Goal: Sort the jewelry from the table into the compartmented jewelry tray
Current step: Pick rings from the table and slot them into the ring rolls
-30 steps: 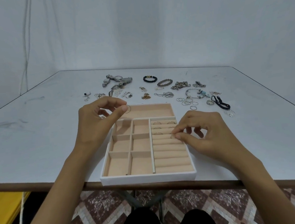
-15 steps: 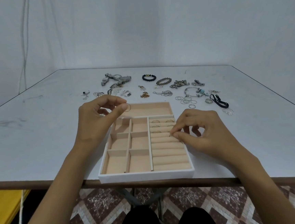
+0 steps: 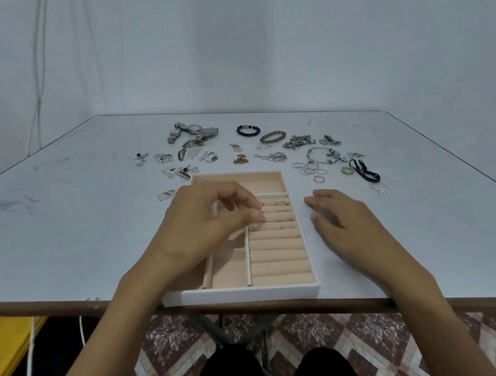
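Over the jewelry tray [image 3: 241, 297], left hand [image 3: 202, 224] pinches a ring [image 3: 260, 215].

Left hand [image 3: 205, 224] pinched closed; right hand [image 3: 342, 221] flat, fingers loose.

walls: plain white, behind table [image 3: 64, 222]
floor: brown diamond-pattern tiles [image 3: 374, 341] under table
table: white top, brown edge

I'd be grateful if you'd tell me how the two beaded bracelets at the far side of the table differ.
The black bracelet is dark with a few yellowish beads; the brown bracelet is paler and duller. The black bracelet lies farther left and back and looks rounder, the brown bracelet a flatter oval. Both lie flat on the table, outside the tray.
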Demonstrator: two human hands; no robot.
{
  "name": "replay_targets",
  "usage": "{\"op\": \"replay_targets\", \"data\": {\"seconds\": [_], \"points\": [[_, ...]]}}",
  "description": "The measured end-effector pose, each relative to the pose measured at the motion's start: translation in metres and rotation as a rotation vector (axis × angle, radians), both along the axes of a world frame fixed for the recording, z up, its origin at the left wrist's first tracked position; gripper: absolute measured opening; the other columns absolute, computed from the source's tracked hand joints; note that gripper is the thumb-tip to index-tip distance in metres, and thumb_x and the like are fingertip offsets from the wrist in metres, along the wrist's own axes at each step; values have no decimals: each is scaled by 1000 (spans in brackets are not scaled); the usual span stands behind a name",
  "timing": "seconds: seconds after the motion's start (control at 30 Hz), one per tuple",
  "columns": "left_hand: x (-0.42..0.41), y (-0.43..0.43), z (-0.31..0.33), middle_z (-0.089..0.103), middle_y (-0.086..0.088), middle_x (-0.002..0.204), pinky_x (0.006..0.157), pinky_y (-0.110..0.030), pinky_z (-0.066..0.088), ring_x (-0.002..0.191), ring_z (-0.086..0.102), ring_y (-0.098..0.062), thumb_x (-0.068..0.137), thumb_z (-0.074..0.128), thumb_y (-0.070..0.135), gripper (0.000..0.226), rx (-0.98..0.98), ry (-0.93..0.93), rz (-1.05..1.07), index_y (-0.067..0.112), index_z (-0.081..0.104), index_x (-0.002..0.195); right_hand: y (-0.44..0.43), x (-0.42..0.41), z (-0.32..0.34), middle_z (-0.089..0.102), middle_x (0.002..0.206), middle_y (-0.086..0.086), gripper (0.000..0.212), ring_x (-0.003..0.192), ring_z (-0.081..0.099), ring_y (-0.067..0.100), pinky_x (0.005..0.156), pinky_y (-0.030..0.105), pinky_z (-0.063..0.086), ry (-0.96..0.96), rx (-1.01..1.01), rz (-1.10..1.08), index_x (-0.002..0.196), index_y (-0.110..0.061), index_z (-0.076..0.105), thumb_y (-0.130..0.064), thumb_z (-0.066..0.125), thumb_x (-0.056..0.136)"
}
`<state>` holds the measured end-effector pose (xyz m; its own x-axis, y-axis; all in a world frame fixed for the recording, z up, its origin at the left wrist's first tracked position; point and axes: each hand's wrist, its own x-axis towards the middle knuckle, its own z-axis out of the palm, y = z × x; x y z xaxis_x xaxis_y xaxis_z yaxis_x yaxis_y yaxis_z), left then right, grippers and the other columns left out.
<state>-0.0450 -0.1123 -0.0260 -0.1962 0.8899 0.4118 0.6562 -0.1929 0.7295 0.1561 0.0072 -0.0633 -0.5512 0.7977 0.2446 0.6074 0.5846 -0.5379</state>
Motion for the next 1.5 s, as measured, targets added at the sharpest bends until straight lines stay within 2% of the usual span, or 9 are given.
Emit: {"op": "replay_targets", "data": {"seconds": [0.1,0.37,0.53,0.73,0.87,1.0,1.13,1.33,1.5], "points": [[5,2,-1,71,12,77,83,-40,48,86,61,-6,70,69,42,13,-41,86,9,31,73,76,-2,0,2,39,151,-3,41,139,34,12,111,25,24,-29,-8,2,139,-17,50,-23,45,99],[8,7,-4,65,19,74,72,-29,34,86,51,2,73,63,49,18,12,330,83,35,71,80,-1,1,1,38,151,-3,40,139,32,12,109,20,21,-26,-8,9,139,-18,49,-23,45,100],[9,7,-5,66,19,79,79,-28,30,85,50,-2,79,69,43,9,23,469,85,35,69,82,-1,0,2,37,152,-4,41,140,32,11,104,16,19,-31,2,9,140,-18,48,-23,44,100],[9,7,-3,68,19,76,80,-28,30,83,53,-7,78,71,41,7,27,478,90,35,74,80,-1,0,2,37,151,-3,41,139,33,11,105,16,19,-37,9,13,140,-17,49,-23,45,100],[9,8,4,68,21,77,74,-16,27,84,53,-6,78,73,35,6,-30,497,63,37,75,83,-1,0,1,38,151,-3,40,139,33,11,104,15,19,-35,14,14,139,-17,49,-23,45,100],[4,6,9,70,19,81,73,-24,28,85,56,-5,78,72,37,10,-54,506,57,40,75,88,0,0,1,38,151,-2,40,139,33,11,104,15,19,-37,17,18,139,-17,49,-23,45,100],[4,7,7,70,16,78,71,-10,24,82,53,-2,78,72,40,9,-67,532,53,40,75,86,0,0,1,38,151,-2,40,139,33,11,105,15,19,-34,23,20,139,-17,49,-23,45,100],[8,9,12,69,17,79,73,-23,26,85,55,-2,77,72,38,7,-133,530,73,41,74,83,1,0,0,38,151,-3,40,139,33,10,104,14,18,-38,25,18,139,-18,49,-23,45,100],[10,14,20,67,16,73,57,-13,29,78,59,-3,74,75,39,5,-276,484,107,41,75,79,1,0,-1,38,151,-3,41,139,33,10,103,14,18,-37,25,19,140,-17,49,-23,45,100]]}}
